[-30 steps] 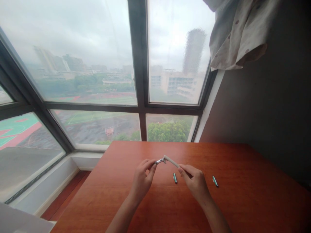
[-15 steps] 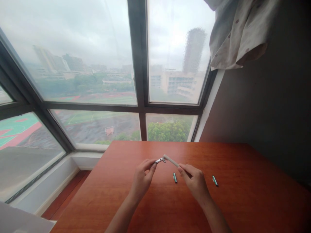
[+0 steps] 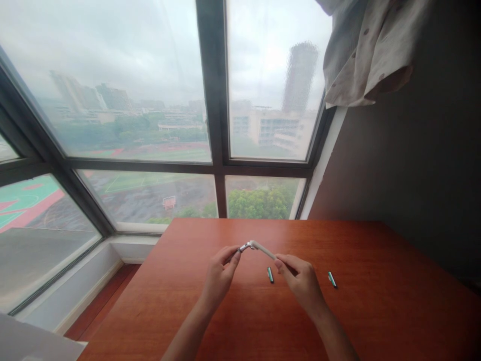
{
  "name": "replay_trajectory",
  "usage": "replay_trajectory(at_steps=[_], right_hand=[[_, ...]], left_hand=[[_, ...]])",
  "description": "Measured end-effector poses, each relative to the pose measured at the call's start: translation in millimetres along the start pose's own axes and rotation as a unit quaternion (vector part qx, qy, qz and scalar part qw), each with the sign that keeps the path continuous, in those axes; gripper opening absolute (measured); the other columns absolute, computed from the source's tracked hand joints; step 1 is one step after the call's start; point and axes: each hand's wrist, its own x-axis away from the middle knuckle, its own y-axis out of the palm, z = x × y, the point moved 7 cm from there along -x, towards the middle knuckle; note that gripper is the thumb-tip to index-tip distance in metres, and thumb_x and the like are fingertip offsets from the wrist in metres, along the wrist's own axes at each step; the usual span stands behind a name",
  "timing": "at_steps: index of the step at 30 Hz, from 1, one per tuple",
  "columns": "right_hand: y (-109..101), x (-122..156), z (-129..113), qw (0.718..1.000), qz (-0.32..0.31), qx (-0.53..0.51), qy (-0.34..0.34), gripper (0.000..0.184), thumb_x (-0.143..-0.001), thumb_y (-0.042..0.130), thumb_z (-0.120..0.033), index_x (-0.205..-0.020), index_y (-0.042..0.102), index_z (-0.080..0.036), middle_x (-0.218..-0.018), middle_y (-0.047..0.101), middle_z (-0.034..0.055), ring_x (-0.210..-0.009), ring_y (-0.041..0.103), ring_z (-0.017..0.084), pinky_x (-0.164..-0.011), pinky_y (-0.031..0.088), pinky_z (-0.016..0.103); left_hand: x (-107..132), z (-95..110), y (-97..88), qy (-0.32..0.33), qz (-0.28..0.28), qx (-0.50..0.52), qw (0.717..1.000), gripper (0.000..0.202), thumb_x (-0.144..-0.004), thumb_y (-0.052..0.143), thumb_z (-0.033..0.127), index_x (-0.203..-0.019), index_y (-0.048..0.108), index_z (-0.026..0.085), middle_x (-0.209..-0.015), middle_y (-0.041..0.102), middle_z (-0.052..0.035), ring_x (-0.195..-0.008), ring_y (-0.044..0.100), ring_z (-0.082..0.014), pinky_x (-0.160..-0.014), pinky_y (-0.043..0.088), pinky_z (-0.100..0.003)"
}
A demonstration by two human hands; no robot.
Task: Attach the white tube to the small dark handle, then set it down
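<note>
My left hand (image 3: 221,271) pinches a silver razor handle (image 3: 246,246), its forked head pointing right. Closed round the lower end of a slim pale stick (image 3: 264,249) is my right hand (image 3: 298,276). The stick slants up to the left, and its tip meets the razor handle's head; whether it has bristles is too small to tell. On the table just left of my right hand lies a green-and-black razor cartridge (image 3: 270,275). A second razor cartridge (image 3: 332,279) rests farther right.
The reddish-brown wooden table (image 3: 180,321) reaches to the window frame (image 3: 221,195). A grey wall (image 3: 394,165) stands on the right, with a light buttoned cloth (image 3: 370,55) hanging above. A white ledge (image 3: 90,281) runs along the left.
The pale stick's tip has shifted slightly left and down onto the razor handle's head. Both hands keep their grips, and the cartridges stay put.
</note>
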Motion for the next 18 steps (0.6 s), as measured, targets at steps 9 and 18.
replay_trajectory(at_steps=[9,18], right_hand=[[-5.2,-1.6,3.7,1.0,0.022,0.019,-0.002,0.03,-0.091,0.049,-0.036,-0.088,0.071,-0.015,-0.07,0.065,0.0038,-0.064,0.059,0.017,-0.06,0.041,0.023],[-0.5,-1.5,1.2,1.0,-0.011,0.017,0.004,0.037,-0.092,0.046,-0.038,-0.074,0.069,-0.015,-0.063,0.06,0.0022,-0.059,0.056,0.015,-0.056,0.038,0.022]], left_hand=[[1.2,-3.1,5.5,-0.017,-0.025,0.023,0.999,0.024,-0.085,0.055,0.034,-0.094,0.069,0.016,-0.08,0.064,-0.005,-0.076,0.056,-0.0188,-0.068,0.044,-0.026],[1.5,-4.6,4.8,-0.02,-0.017,0.045,0.999,0.024,-0.082,0.059,0.033,-0.096,0.071,0.017,-0.088,0.069,-0.0068,-0.081,0.059,-0.0205,-0.071,0.046,-0.027]])
